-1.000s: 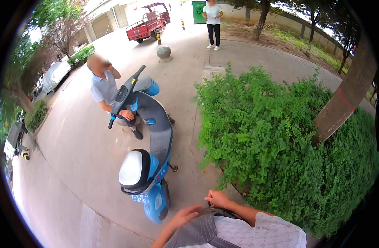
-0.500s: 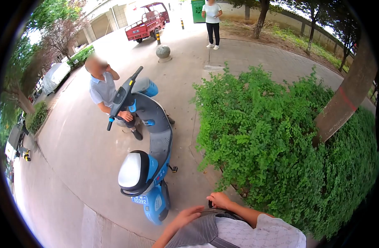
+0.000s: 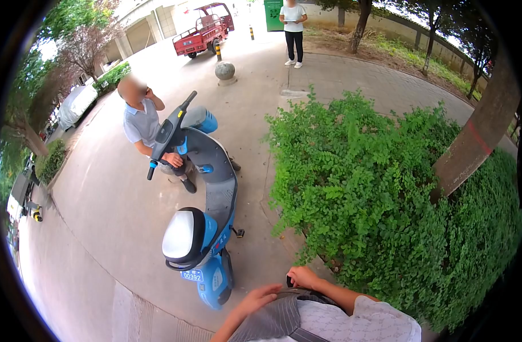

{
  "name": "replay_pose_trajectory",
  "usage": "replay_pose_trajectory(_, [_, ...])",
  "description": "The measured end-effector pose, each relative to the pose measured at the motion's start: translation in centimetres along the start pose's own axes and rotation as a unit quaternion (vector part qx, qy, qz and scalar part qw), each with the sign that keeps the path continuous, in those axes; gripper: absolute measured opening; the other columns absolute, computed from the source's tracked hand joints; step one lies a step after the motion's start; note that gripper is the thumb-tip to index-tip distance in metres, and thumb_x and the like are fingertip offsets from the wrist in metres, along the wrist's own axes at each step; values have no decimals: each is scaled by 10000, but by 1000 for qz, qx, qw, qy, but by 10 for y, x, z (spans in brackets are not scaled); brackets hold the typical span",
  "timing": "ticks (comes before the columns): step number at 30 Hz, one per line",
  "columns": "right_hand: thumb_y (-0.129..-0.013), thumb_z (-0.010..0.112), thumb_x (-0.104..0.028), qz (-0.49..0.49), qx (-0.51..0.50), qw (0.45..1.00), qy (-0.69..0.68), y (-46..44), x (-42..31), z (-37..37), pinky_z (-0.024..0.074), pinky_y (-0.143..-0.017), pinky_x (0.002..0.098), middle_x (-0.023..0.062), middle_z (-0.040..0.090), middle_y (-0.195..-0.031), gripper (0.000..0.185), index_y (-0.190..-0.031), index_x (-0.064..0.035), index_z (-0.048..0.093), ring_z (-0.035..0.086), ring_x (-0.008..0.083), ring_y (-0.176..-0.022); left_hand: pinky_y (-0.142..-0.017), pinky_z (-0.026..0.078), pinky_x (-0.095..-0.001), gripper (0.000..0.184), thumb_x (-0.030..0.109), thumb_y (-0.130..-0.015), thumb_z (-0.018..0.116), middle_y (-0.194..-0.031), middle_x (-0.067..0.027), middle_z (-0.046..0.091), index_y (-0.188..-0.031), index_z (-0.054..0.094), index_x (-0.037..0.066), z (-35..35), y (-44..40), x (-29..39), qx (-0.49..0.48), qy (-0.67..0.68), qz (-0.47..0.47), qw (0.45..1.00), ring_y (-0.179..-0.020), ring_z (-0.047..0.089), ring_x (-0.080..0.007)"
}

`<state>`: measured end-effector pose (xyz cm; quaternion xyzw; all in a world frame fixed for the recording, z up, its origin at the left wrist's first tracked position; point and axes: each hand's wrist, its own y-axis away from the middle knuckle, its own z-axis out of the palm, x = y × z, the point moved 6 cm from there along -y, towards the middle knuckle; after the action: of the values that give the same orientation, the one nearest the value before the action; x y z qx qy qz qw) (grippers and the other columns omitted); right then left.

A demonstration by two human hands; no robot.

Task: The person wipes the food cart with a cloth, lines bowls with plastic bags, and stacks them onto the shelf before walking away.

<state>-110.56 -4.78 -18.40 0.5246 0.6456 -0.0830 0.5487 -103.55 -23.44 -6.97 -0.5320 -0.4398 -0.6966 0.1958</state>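
At the bottom of the view, my left hand (image 3: 262, 297) rests with its fingers stretched out by the edge of a dark grey striped bag (image 3: 266, 318) at my waist. My right hand (image 3: 302, 277) is closed, with a small black object (image 3: 289, 281) showing at its fingertips; its kind is too small to make out. Ahead and to the left of both hands stands a blue and grey electric scooter (image 3: 220, 191), upright, with a white-topped seat (image 3: 179, 235). Neither hand touches it.
A leafy green bush (image 3: 352, 194) and a leaning tree trunk (image 3: 472, 137) border the right. Behind the scooter sits a person (image 3: 141, 122) with a hand at the head. Farther off are a stone ball (image 3: 224, 70), a red three-wheeled cart (image 3: 201, 37) and a standing person (image 3: 293, 34).
The standing person in the distance has brought both hands together in front of the chest. My own hands and the scooter stay nearly where they were.
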Motion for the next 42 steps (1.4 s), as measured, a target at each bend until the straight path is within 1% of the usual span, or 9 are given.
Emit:
replay_pose_trajectory(3, [-995, 539, -194, 4, -3, 1000, -25, -2, 7, 4, 564, -586, 335, 103, 720, -799, 242, -972, -3, 687, 699, 186, -623, -1058, 438, -353, 492, 224, -984, 568, -1374, -115, 598, -1437, 508, 41, 0, 0, -1, -3, -1, 2, 1000, -1269, 564, -226])
replay_pose_trajectory(5, [-986, 515, -184, -8, -4, 999, -32, -6, 13, 9, 565, -626, 358, 115, 700, -785, 237, -996, -20, 686, 699, 220, -662, -1060, 437, -353, 490, 224, -986, 567, -1376, -115, 596, -1436, 507, 40, 0, 1, -1, -5, 6, -1, 1000, -1273, 562, -226])
replay_pose_trajectory(9, [-972, 531, -119, -31, -4, 999, -20, -7, 14, 11, 580, -661, 337, 112, 722, -828, 213, -1050, 0, 690, 721, 195, -718, -1072, 427, -350, 488, 229, -989, 567, -1382, -116, 594, -1436, 508, 40, -1, 2, 3, -10, -4, 0, 1000, -1284, 555, -226])
replay_pose_trajectory(11, [-970, 512, -92, -51, 6, 998, -24, -3, 7, 10, 580, -690, 345, 123, 720, -858, 240, -1141, 0, 652, 720, 205, -750, -1075, 424, -349, 488, 231, -990, 568, -1384, -116, 593, -1435, 508, 41, -1, 3, 3, -11, -4, -5, 1000, -1286, 553, -226])
replay_pose_trajectory(15, [-967, 503, -74, -15, 25, 999, -46, -5, 12, 12, 577, -689, 345, 130, 711, -870, 246, -1177, -2, 610, 714, 217, -748, -1083, 417, -351, 492, 236, -991, 570, -1388, -115, 591, -1440, 506, 45, -1, 4, 4, -11, -9, 7, 1000, -1288, 550, -223])
replay_pose_trajectory(17, [-963, 510, -64, 14, 31, 996, -83, -2, 10, 9, 577, -691, 345, 125, 701, -856, 210, -1145, -3, 594, 707, 212, -729, -1085, 415, -352, 492, 237, -992, 570, -1390, -115, 590, -1441, 505, 46, 0, 5, 3, -11, -15, 7, 1000, -1288, 550, -222])
replay_pose_trajectory(24, [-974, 569, -116, -6, -13, 998, -67, 3, 4, 12, 574, -624, 318, 104, 703, -840, 139, -1023, -3, 634, 708, 173, -701, -1086, 412, -349, 492, 229, -991, 570, -1389, -118, 591, -1436, 505, 29, 1, 8, 3, -11, -1, 2, 1000, -1288, 547, -219])
replay_pose_trajectory(32, [-1005, 537, -227, 2, -12, 999, -41, 5, -6, 9, 571, -566, 322, 106, 706, -771, 267, -973, 13, 652, 699, 185, -622, -1073, 421, -346, 495, 228, -989, 570, -1383, -128, 593, -1429, 505, 12, 1, 11, 3, -1, 0, 7, 1000, -1282, 552, -221])
replay_pose_trajectory(42, [-1006, 563, -267, 17, -13, 1000, 3, 7, -17, 5, 531, -536, 337, 88, 670, -675, 312, -892, 16, 629, 663, 183, -566, -1058, 433, -354, 499, 251, -977, 581, -1357, -142, 609, -1421, 522, 30, 1, 11, -4, 13, -1, 14, 1000, -1260, 569, -233])
